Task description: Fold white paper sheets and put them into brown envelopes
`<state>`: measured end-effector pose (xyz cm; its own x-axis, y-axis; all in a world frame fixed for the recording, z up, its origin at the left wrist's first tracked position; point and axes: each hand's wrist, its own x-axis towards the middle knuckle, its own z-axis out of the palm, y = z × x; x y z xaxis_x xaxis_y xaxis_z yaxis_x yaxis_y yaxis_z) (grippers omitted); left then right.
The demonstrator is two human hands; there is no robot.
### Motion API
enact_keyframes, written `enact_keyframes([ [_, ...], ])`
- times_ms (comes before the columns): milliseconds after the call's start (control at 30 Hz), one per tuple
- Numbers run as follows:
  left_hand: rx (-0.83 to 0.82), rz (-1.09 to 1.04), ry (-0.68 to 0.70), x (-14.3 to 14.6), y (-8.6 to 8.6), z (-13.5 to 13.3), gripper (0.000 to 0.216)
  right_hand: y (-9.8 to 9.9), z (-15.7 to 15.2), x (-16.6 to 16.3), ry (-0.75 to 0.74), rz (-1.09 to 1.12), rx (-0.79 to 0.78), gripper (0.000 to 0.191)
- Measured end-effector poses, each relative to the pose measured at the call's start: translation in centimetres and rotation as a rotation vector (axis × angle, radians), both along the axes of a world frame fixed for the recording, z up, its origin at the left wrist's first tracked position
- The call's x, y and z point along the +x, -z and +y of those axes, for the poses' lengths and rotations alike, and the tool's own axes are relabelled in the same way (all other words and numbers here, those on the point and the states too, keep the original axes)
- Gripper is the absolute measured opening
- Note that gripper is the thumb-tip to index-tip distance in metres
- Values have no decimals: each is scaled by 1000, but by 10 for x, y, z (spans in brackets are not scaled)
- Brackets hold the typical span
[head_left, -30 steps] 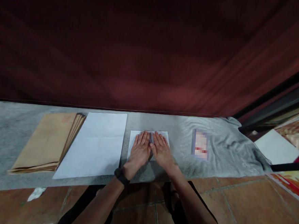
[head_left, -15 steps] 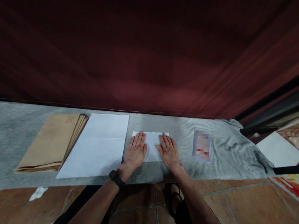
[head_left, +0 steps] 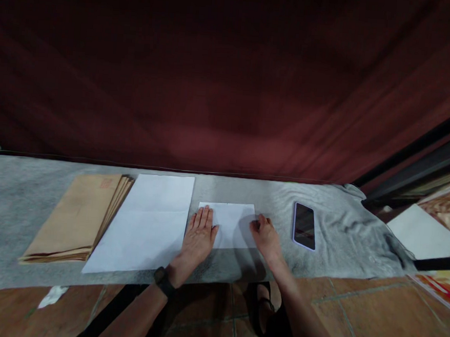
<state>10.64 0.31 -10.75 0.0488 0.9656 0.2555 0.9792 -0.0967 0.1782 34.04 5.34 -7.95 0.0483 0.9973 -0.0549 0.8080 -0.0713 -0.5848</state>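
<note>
A small white sheet of paper [head_left: 231, 225] lies flat on the grey cloth in front of me. My left hand [head_left: 199, 236] rests palm down over its left end, fingers stretched out and flat. At the sheet's right edge, my right hand [head_left: 265, 237] has its fingers curled in, with thumb and fingertips closed on that edge. To the left lies larger white paper [head_left: 144, 219] with a faint crease across it, close beside my left hand.
A fanned stack of brown envelopes [head_left: 75, 214] lies at the left. Right of my right hand is a phone [head_left: 304, 226]. The grey cloth [head_left: 343, 238] is wrinkled there. A dark red curtain [head_left: 229, 112] hangs behind, and a crumpled white scrap [head_left: 53, 296] is on the tiled floor.
My right hand has gone from lying flat on the small sheet to curled fingers at its right edge, moving slightly right. My left hand stays flat, shifted slightly down.
</note>
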Motion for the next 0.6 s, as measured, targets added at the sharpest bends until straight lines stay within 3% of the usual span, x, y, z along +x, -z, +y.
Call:
enact_keyframes([
  [267, -14, -7, 23, -5, -5, 1, 58, -10, 2, 2, -6, 369, -233, 9],
  [467, 22, -127, 72, -11, -24, 3, 57, -30, -8, 14, -28, 731, -336, 29],
  [600, 47, -228, 140, -6, -44, -1, 57, -37, -15, 21, 95, 1072, -333, 37],
])
